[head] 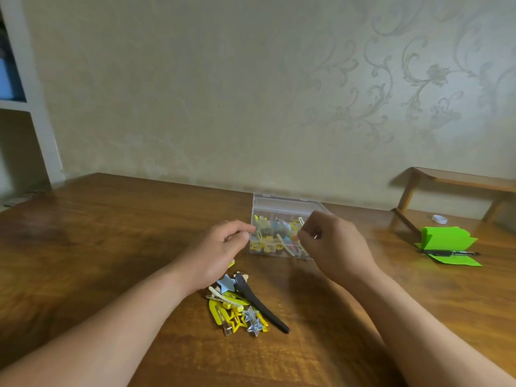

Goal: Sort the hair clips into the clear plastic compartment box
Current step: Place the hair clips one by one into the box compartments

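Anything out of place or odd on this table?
Nothing damaged or spilled. In the clear box, clips look jumbled, with a long cream clip lying slantwise, seemingly across compartments. The unsorted pile nearer the camera is expected. The green notepad lies splayed open under a black pen.

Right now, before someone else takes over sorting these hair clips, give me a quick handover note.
Left hand: fingers curled at the left edge of the clear box; I cannot tell whether it holds a clip.
Right hand: over the box's right side, apparently pinching a pale clip.
Done: the box is open and already holds many clips.
Left: a pile of clips on the table nearer the person, including a long black clip and a blue star clip.
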A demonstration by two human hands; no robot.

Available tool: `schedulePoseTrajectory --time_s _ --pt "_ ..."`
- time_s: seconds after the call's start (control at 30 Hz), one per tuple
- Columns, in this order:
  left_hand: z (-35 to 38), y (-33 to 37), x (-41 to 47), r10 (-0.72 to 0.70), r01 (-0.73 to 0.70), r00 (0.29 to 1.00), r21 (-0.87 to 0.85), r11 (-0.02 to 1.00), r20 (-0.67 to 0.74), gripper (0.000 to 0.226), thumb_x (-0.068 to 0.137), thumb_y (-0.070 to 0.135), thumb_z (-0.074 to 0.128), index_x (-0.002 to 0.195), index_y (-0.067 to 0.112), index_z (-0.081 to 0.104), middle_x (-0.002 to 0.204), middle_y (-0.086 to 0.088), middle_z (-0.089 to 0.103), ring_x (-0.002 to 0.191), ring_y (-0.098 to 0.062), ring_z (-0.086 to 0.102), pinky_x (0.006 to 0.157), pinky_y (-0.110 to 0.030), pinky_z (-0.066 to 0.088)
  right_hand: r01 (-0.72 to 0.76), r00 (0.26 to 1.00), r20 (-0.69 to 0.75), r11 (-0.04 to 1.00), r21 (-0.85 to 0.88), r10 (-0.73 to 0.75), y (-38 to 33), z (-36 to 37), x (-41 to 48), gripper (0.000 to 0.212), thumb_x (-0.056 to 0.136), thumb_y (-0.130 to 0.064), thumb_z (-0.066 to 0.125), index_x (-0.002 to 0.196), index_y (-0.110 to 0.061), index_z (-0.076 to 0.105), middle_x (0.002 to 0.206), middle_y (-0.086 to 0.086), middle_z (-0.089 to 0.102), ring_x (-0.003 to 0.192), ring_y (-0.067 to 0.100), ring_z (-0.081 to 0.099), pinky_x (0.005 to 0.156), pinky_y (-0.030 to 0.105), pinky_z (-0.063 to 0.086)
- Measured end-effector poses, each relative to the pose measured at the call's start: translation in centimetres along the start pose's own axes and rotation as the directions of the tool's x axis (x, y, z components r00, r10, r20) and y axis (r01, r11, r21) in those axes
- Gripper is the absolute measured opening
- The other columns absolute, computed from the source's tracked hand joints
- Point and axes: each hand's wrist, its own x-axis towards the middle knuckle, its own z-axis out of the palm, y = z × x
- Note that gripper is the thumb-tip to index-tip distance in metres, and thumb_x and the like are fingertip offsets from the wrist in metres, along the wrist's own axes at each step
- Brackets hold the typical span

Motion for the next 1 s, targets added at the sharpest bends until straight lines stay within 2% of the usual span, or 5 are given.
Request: schedulePoseTrajectory --time_s 0.27,0.47,0.57,0.83,1.0 --pt "0.1 0.0 0.1 0.013 -0.012 1.000 0.014 1.000 -0.013 0.033 0.113 0.037 0.046 0.139 0.043 0.065 0.139 0.018 0.061 0.119 0.010 0.053 0.089 -0.014 0.041 -0.014 0.999 0.038 0.998 -0.056 0.016 -0.6 0.6 0.0 0.023 0.100 -0.045 0.061 0.087 -0.031 0.075 0.081 -0.015 0.072 0.081 0.015 0.067 0.090 0.039 0.052" --pt "0.1 -0.2 0.1 0.003 -0.003 1.000 0.008 1.000 -0.026 0.034 0.113 0.036 0.045 0.141 0.043 0.064 0.139 0.019 0.061 0.112 0.012 0.054 0.085 -0.013 0.043 -0.054 0.997 0.046 0.998 -0.027 0.055 -0.5 0.5 0.1 0.048 0.102 -0.051 0.056 0.064 -0.023 0.063 0.060 -0.003 0.064 0.064 0.019 0.059 0.071 0.031 0.035" --pt "0.1 -0.1 0.1 0.006 -0.006 1.000 0.015 1.000 -0.028 0.035 0.113 0.035 0.044 0.142 0.041 0.064 0.138 0.021 0.062 0.111 0.017 0.050 0.086 -0.011 0.039 -0.017 1.000 -0.005 1.000 0.005 0.017 -0.8 0.5 0.0 0.047 0.102 -0.041 0.059 0.057 -0.029 0.051 0.056 -0.012 0.052 0.061 0.008 0.047 0.072 0.033 0.034" --pt "-0.3 -0.2 0.2 -0.056 0.047 0.991 -0.074 0.996 -0.123 0.034 0.113 0.031 0.043 0.139 0.036 0.065 0.131 0.016 0.064 0.122 -0.004 0.057 0.090 -0.021 0.044 0.216 0.972 -0.111 0.972 0.088 -0.206 -3.0 1.3 -1.3 0.017 0.101 -0.035 0.066 0.090 -0.030 0.077 0.089 -0.019 0.065 0.088 0.009 0.058 0.070 0.019 0.040" --pt "-1.5 -0.3 0.5 -0.107 0.071 0.957 -0.139 0.988 -0.271 0.024 0.110 0.026 0.048 0.118 0.032 0.069 0.113 0.008 0.070 0.109 -0.013 0.065 0.091 -0.033 0.052 0.326 0.937 0.068 0.928 0.179 -0.342 -4.7 2.5 -2.4 0.018 0.106 -0.038 0.058 0.106 -0.031 0.075 0.100 -0.016 0.065 0.088 0.006 0.060 0.075 0.029 0.051"
